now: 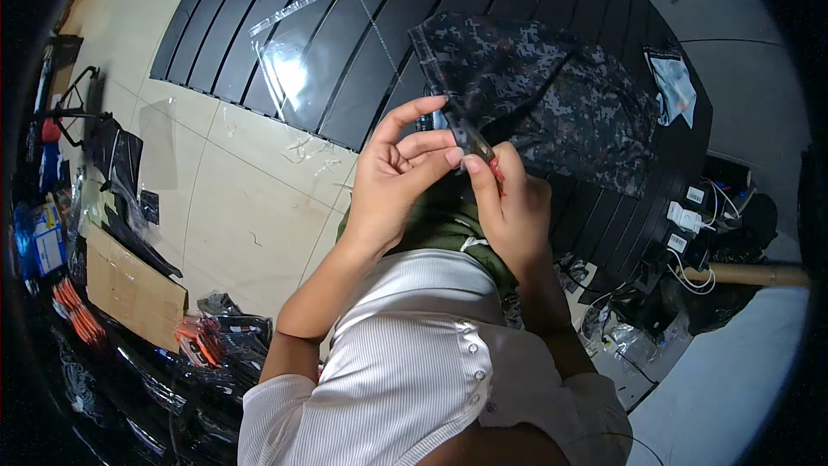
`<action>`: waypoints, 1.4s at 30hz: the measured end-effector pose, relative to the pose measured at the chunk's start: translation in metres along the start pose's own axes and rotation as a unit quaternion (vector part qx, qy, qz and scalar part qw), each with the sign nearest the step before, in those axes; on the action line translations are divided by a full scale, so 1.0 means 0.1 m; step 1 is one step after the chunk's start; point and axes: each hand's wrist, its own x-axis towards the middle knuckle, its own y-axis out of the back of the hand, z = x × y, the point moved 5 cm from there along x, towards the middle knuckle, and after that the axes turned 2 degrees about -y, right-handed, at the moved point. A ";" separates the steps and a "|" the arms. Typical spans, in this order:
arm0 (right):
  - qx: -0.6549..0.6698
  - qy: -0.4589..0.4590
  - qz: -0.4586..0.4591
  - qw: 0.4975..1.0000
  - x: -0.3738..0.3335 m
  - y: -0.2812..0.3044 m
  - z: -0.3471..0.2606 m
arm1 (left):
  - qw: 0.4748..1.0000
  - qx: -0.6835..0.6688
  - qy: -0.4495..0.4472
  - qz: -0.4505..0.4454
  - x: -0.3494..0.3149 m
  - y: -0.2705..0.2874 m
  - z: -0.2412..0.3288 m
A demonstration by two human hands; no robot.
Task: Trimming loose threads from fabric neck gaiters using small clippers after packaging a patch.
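Dark digital-camouflage shorts or trousers [552, 95] lie spread over the black slatted table [595, 246], the near corner drawn toward me. With thumb and fingers my left hand [392, 168] pinches the edge of that garment. Close against it, my right hand [516, 207] is closed round a small tool with a dark blade-like part and a red part [498, 169], which looks like thread snips; most of it is hidden by the fingers. The two thumbs nearly meet at the fabric edge. Left of the garment lies a flat clear plastic bag [332, 56].
A small printed packet [671, 86] lies at the table's right edge. White plugs and cables [690, 220] sit low on the right. On the left floor are a cardboard piece [134, 285] and orange-and-black wrapped items [203, 341]. Plastic scraps [315, 155] lie on the tiles.
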 end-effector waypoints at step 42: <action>0.019 -0.023 0.001 1.000 -0.09 0.08 -0.02 | 0.995 -0.084 0.056 0.025 0.00 0.09 -0.06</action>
